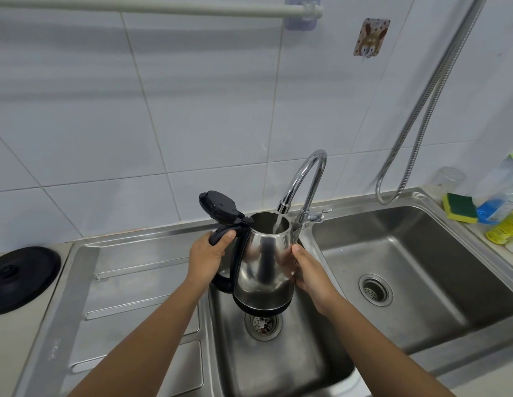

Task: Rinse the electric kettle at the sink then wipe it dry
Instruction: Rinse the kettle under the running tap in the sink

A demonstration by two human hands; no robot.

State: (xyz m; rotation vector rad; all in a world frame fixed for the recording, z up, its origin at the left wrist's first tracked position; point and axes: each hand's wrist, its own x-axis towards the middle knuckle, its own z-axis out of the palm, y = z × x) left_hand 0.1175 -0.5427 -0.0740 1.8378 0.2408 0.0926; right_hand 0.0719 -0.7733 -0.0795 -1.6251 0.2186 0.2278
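Steel catches the light on the kettle (pixel 264 265), which a person holds up over the small near basin of the sink (pixel 278 368), just above its drain (pixel 261 322) and clear of the basin floor. Its black lid (pixel 219 209) is flipped back on the hinge, and a thin stream of water (pixel 278 223) runs from the curved tap (pixel 304 181) straight into the open mouth. The left hand (pixel 206 259) is closed round the black handle (pixel 221 236), thumb on top; the right hand (pixel 307 270) lies flat and part open against the right side of the kettle's body, steadying it rather than gripping. So the rinse looks to be in its first part, I'd say: water is going in, but how much has gathered inside cannot be seen from here. Swirling, tipping the water out and shutting off the tap seem yet to come, and the drying has not begun. No cloth shows anywhere near; only a yellow and green sponge (pixel 460 207) sits at the far right rim beside some bottles (pixel 504 224). A black round base (pixel 23 279) lies on the counter at the left, well apart from the kettle.
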